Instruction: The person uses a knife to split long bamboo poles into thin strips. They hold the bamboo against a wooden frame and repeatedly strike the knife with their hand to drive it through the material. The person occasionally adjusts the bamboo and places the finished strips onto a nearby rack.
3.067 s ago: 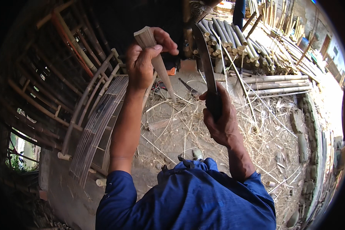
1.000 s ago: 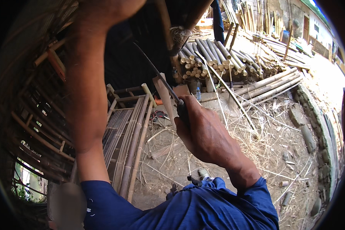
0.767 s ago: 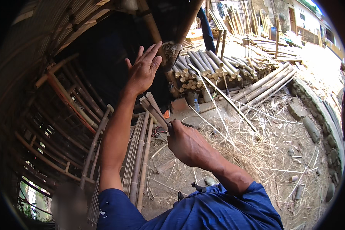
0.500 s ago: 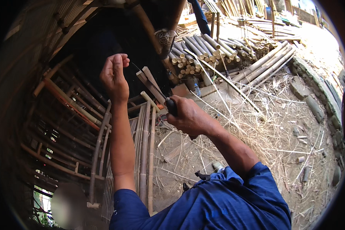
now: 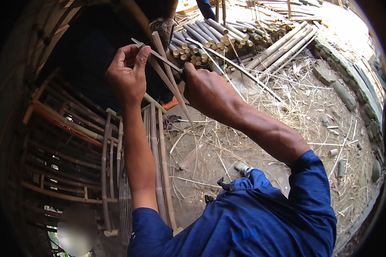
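Observation:
My right hand (image 5: 208, 88) is closed round the dark handle of a knife, its narrow blade (image 5: 169, 63) angled up and left toward my other hand. At the blade's far end my left hand (image 5: 128, 75) pinches with thumb and forefinger. A small pale tip shows above those fingers; whether it is a strip end or the blade's point is unclear. Behind and below the blade, long pale split bamboo pieces (image 5: 172, 83) slant down to the right, their lower end tapering over the floor. Whether my left hand touches them cannot be made out.
Cut bamboo poles (image 5: 210, 36) are stacked at the back, with longer poles (image 5: 283, 49) to their right. Shavings (image 5: 261, 124) litter the ground. Bamboo frames (image 5: 105, 171) stand at left, near a red-and-black tool (image 5: 172, 120). A low stone edge (image 5: 351, 64) curves along the right.
My right hand has moved up and slightly left, bringing the blade to my left fingertips. My left hand has risen a little. The pale bamboo pieces now show more of their length.

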Demonstrator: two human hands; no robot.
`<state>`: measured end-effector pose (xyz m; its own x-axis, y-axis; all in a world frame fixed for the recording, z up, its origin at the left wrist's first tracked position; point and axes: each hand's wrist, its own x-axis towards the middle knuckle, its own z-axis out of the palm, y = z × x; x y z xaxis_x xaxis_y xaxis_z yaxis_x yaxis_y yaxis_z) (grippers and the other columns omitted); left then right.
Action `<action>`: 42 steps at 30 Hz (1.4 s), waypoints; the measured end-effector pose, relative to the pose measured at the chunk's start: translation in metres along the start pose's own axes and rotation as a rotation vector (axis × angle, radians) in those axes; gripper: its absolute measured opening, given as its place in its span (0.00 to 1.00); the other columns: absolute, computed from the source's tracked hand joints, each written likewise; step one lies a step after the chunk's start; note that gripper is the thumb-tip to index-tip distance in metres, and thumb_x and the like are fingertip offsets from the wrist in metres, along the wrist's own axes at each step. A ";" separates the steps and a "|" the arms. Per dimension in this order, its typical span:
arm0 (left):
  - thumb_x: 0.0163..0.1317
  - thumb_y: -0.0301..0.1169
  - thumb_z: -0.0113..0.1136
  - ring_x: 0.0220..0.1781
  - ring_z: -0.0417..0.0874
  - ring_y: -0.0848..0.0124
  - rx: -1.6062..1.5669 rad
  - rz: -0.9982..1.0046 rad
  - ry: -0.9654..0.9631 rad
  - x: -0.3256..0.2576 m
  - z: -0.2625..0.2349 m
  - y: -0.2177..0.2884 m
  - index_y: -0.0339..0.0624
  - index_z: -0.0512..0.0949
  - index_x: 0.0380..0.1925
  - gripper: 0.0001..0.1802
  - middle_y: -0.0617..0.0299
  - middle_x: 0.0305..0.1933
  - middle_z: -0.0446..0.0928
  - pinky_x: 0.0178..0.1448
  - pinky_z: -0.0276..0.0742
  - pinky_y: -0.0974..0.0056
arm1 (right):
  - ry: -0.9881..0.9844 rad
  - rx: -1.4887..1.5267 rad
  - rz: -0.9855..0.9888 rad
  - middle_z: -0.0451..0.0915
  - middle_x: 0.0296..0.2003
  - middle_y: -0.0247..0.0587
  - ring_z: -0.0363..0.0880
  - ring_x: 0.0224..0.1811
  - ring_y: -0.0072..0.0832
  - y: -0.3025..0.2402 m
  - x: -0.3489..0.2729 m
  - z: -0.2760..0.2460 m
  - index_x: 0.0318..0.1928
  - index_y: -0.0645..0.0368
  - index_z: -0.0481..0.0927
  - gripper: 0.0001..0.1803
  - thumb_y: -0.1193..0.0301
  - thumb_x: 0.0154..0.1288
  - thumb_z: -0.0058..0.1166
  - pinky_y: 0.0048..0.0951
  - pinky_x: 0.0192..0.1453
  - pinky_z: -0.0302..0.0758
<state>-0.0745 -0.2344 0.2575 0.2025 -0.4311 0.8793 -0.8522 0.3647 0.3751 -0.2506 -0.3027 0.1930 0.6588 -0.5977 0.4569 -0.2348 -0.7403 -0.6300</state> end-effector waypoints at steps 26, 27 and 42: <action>0.52 0.31 0.78 0.26 0.76 0.81 0.004 -0.001 0.258 0.059 0.049 -0.062 0.30 0.83 0.28 0.14 0.66 0.23 0.80 0.35 0.74 0.73 | -0.150 0.137 0.034 0.83 0.33 0.65 0.84 0.38 0.55 0.067 0.079 0.101 0.39 0.71 0.76 0.16 0.68 0.60 0.56 0.49 0.44 0.79; 0.52 0.31 0.79 0.25 0.75 0.82 0.048 0.005 0.260 0.057 0.047 -0.062 0.30 0.83 0.28 0.15 0.67 0.23 0.79 0.34 0.73 0.73 | -0.174 0.191 0.018 0.83 0.33 0.65 0.84 0.38 0.55 0.068 0.081 0.107 0.38 0.72 0.77 0.16 0.67 0.60 0.57 0.49 0.44 0.80; 0.56 0.21 0.71 0.22 0.73 0.81 0.032 0.119 0.340 0.109 0.063 -0.102 0.31 0.76 0.19 0.13 0.67 0.19 0.76 0.26 0.69 0.69 | -0.269 -0.252 0.064 0.83 0.31 0.59 0.86 0.33 0.51 0.159 0.120 0.184 0.42 0.68 0.74 0.09 0.73 0.66 0.49 0.48 0.36 0.81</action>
<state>0.0041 -0.3707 0.2970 0.2449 -0.0859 0.9657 -0.8933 0.3671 0.2592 -0.0771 -0.4357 0.0322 0.7937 -0.5677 0.2188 -0.4282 -0.7767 -0.4619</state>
